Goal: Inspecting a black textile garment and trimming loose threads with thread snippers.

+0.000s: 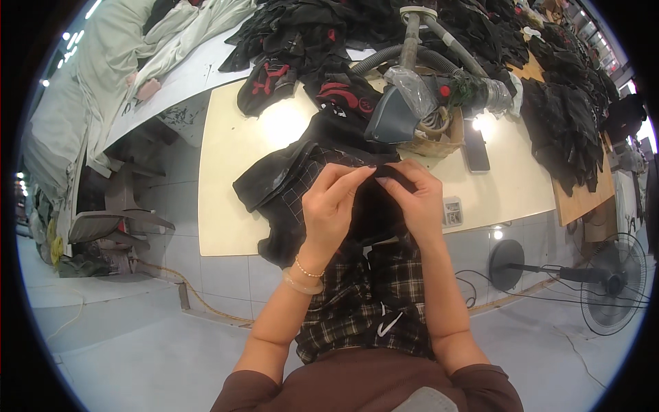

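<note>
A black garment (285, 213) with a grid-patterned patch lies across the front edge of the table and hangs toward my lap. Both hands pinch its black cloth close together, just above the table's front. My left hand (330, 200) has thumb and forefinger pressed together on the fabric. Right beside it, my right hand (420, 200) grips the same cloth between thumb and fingers. The two sets of fingertips almost meet. Whatever small detail lies between them is too dark to make out.
A grey machine head with hoses (395, 117) stands beyond my hands, next to a basket (439, 144). A phone (476, 150) and a small grey box (452, 211) lie to the right. Black garments (570, 117) are heaped behind. A floor fan (613, 283) stands at right, a chair (113, 220) at left.
</note>
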`<state>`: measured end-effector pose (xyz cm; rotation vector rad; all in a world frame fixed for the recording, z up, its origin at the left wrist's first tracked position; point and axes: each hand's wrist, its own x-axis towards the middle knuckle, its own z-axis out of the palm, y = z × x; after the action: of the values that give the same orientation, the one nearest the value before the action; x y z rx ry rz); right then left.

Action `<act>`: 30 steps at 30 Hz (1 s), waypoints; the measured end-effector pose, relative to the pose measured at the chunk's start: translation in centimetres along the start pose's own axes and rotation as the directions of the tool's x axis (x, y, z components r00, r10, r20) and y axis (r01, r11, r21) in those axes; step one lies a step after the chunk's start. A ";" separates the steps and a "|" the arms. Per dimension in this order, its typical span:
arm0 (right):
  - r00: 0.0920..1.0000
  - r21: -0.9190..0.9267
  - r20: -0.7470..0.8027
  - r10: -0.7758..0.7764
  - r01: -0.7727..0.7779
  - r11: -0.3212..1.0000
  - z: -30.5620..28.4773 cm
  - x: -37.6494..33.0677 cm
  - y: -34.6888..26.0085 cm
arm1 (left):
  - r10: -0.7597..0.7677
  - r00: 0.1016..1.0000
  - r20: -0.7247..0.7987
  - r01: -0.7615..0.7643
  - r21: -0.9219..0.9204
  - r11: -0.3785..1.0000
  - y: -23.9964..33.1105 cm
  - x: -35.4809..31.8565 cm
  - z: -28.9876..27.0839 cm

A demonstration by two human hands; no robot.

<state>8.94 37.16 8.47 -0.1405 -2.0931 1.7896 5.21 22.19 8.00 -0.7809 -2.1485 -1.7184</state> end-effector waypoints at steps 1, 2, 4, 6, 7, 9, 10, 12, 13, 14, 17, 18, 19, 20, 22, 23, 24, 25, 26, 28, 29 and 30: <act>1.000 -0.008 -0.012 -0.015 0.015 1.000 0.2 0.1 -0.3 | 0.047 0.996 -0.073 -0.043 0.059 0.997 -0.1 -0.1 0.3; 0.999 -0.018 -0.025 -0.031 0.031 0.999 0.4 0.3 -0.4 | 0.099 0.985 -0.142 -0.083 0.117 0.990 -0.4 -0.2 0.6; 0.998 -0.036 -0.056 -0.041 0.039 0.999 0.8 0.4 -0.5 | 0.143 0.969 -0.200 -0.118 0.130 0.984 -1.1 0.2 1.0; 0.995 -0.055 -0.090 -0.049 0.044 0.998 1.0 0.6 -0.2 | 0.100 0.975 -0.197 -0.083 0.092 0.992 -1.1 0.5 1.3; 0.993 0.020 -0.121 -0.012 0.014 1.000 1.1 0.7 0.3 | 0.100 0.975 -0.196 -0.084 0.090 0.992 -1.0 0.7 1.4; 0.988 0.097 -0.149 0.030 -0.015 0.995 1.5 0.8 0.6 | 0.062 0.977 -0.206 -0.044 0.092 0.995 -0.8 0.8 1.6; 0.985 0.157 -0.159 0.066 -0.041 0.987 1.8 0.8 0.5 | 0.061 0.977 -0.205 -0.043 0.092 0.995 -0.8 0.8 1.6; 0.980 0.217 -0.166 0.105 -0.068 0.974 2.3 0.9 0.3 | 0.032 0.964 -0.263 -0.016 0.065 0.998 -0.9 0.9 1.8; 0.979 0.235 -0.168 0.119 -0.077 0.969 2.5 0.9 0.3 | 0.030 0.964 -0.263 -0.014 0.065 0.998 -1.0 0.9 1.8; 0.977 0.254 -0.169 0.132 -0.086 0.963 2.6 1.0 0.2 | 0.026 0.958 -0.287 -0.008 0.062 0.998 -1.2 1.0 1.9; 0.976 0.255 -0.175 0.128 -0.081 0.964 2.8 1.0 0.1 | 0.008 0.950 -0.313 0.008 0.051 0.999 -1.2 1.1 2.1; 0.976 0.254 -0.175 0.129 -0.082 0.964 2.8 1.0 0.2 | -0.003 0.949 -0.315 0.018 0.043 0.999 -1.2 1.2 2.1; 0.977 0.274 -0.168 0.130 -0.080 0.958 2.8 1.0 0.2 | -0.004 0.949 -0.315 0.019 0.042 0.999 -1.2 1.2 2.2; 0.978 0.293 -0.161 0.131 -0.079 0.953 2.8 1.1 0.2 | -0.012 0.947 -0.320 0.025 0.035 0.999 -1.2 1.2 2.2; 0.977 0.285 -0.158 0.140 -0.091 0.954 2.9 1.1 0.0 | -0.021 0.946 -0.324 0.032 0.027 0.999 -1.3 1.3 2.3; 0.977 0.279 -0.155 0.149 -0.101 0.955 2.9 1.1 -0.1 | -0.035 0.943 -0.332 0.041 0.011 0.999 -1.4 1.3 2.3; 0.977 0.278 -0.155 0.149 -0.102 0.955 3.0 1.1 -0.1 | -0.048 0.939 -0.340 0.050 -0.004 0.999 -1.5 1.4 2.3; 0.977 0.276 -0.164 0.138 -0.089 0.957 3.1 1.0 -0.2 | -0.049 0.939 -0.340 0.051 -0.004 0.999 -1.4 1.5 2.3; 0.977 0.274 -0.173 0.128 -0.077 0.959 3.1 1.0 -0.3 | -0.037 0.940 -0.339 0.042 0.007 0.999 -1.4 1.6 2.3; 0.975 0.260 -0.178 0.129 -0.080 0.962 3.1 1.0 -0.5 | -0.025 0.940 -0.339 0.033 0.018 0.999 -1.4 1.6 2.3; 0.974 0.247 -0.186 0.130 -0.082 0.966 3.1 1.0 -0.6 | -0.025 0.940 -0.341 0.033 0.018 0.999 -1.5 1.6 2.4; 0.974 0.247 -0.185 0.130 -0.082 0.966 3.2 0.9 -0.7 | -0.025 0.940 -0.342 0.033 0.017 0.999 -1.6 1.5 2.4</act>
<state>7.09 34.39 8.95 -0.3582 -1.7476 1.9831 3.35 24.60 6.96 -0.4074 -1.9458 -1.6953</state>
